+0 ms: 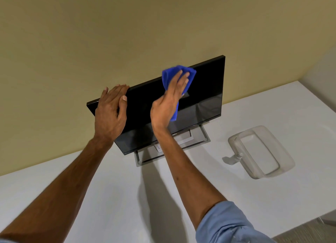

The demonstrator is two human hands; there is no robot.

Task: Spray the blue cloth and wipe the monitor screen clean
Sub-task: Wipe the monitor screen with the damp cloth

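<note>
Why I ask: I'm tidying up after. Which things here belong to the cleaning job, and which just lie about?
Job: monitor, blue cloth, right hand pressing the cloth, left hand holding the monitor's top edge.
Lying about: clear tray; small pump-topped item at its edge, possibly the sprayer.

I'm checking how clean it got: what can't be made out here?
Head view:
- Monitor area under the blue cloth and right hand: covered by them.
- Its top edge under the left hand: hidden by it.
- Smudges on its dark glass: lost in reflections.
- Small grey thing beside the clear tray: too small to identify.
</note>
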